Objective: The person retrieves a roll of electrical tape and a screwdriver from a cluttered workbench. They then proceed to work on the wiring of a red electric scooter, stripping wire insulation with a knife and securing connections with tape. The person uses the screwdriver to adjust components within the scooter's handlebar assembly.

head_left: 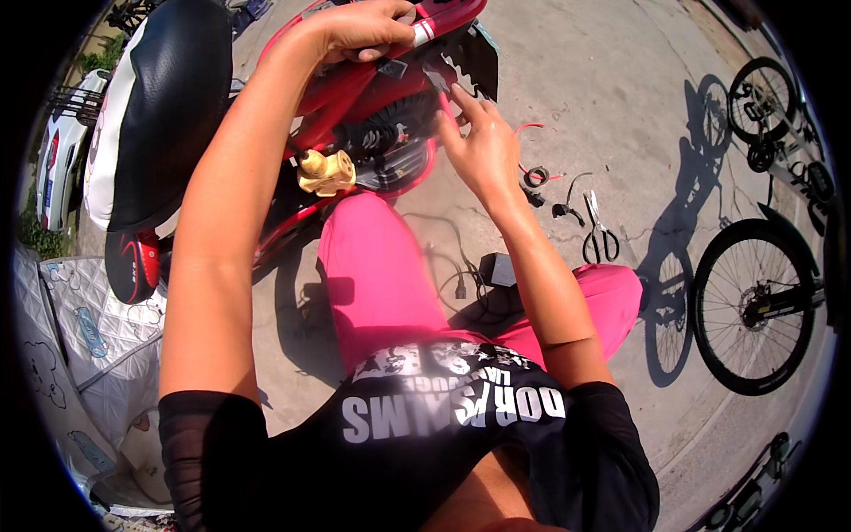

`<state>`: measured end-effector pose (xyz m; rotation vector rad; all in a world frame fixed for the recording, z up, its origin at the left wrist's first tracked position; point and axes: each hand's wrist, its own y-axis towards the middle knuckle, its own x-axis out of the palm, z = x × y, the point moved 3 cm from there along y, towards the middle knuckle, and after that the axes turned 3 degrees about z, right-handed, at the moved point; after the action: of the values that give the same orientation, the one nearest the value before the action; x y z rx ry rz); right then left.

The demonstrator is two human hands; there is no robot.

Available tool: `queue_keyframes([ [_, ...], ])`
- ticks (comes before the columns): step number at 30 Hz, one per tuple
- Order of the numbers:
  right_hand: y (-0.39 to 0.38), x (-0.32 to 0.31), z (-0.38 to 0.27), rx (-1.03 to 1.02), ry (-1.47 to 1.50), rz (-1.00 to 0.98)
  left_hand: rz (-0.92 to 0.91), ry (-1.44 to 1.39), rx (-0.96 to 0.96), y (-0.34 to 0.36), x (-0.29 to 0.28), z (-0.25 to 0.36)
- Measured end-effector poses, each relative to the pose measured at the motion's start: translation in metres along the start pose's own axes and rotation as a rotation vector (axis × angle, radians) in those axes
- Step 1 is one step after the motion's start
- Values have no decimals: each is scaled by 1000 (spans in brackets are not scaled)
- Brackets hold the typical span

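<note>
In front of me leans a red electric scooter [350,93] with a black seat [177,97]. My left hand [368,34] is closed over its red tube [450,18], beside a white band. My right hand [483,142] is at the body's right edge, its index finger stretched upward. A narrow pinkish-red piece [446,106] lies between its fingers; its kind is unclear. Just above is a grey jagged-edged part [441,78]. Below my left forearm a yellow lumpy part [326,173] sits near a black coil spring [377,133].
On the concrete right of my right hand lie black-handled scissors [600,238], a small wire coil [536,176] and black connectors [567,211]. A dark box [499,269] with cables is between my knees. Bicycles stand at right [753,306]; a quilted cover [97,328] is at left.
</note>
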<state>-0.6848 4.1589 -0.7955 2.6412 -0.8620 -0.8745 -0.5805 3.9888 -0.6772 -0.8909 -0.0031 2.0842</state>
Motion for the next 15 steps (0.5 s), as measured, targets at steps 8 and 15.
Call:
queue_keyframes([
  [8,2,5,-11,-127,-230,13,111,157,-108,-33,1,51],
  [15,1,-7,-16,-105,-185,47,168,278,-178,-39,2,64],
])
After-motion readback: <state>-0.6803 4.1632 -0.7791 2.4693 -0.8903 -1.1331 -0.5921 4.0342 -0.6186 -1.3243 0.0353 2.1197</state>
